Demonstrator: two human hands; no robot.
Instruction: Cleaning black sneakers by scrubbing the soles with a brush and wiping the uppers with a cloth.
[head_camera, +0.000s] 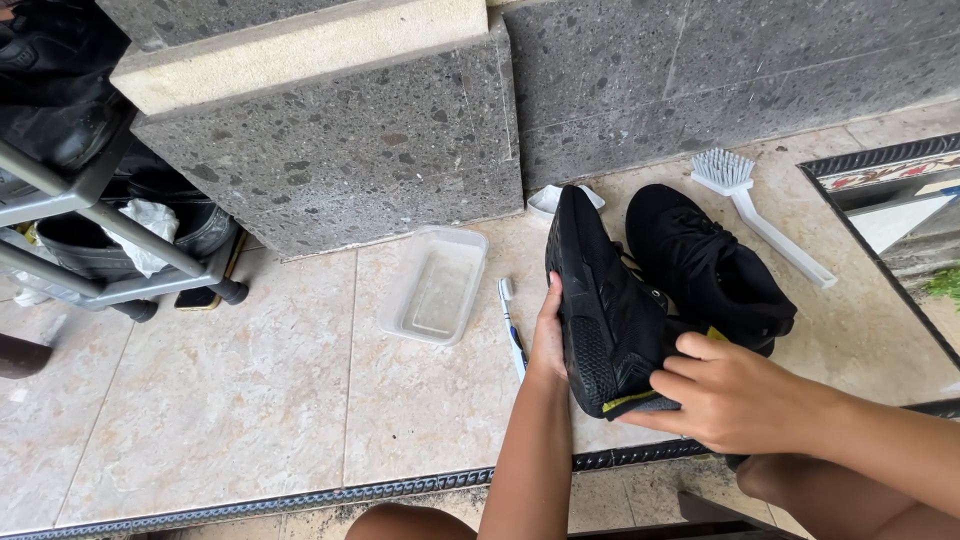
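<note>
A black sneaker (600, 310) is tipped on its side on the tiled floor, sole toward me. My left hand (548, 335) grips its left edge at mid-length. My right hand (735, 395) presses a small grey and yellow cloth or sponge (640, 403) against the heel end of that shoe. The second black sneaker (715, 270) lies just to the right, upright, laces showing.
A clear plastic tub (435, 283) holding water sits left of the shoes, with a toothbrush (512, 325) beside it. A white scrub brush (760, 210) lies at the right by the stone wall. A metal shoe rack (90, 230) with dark shoes stands at far left.
</note>
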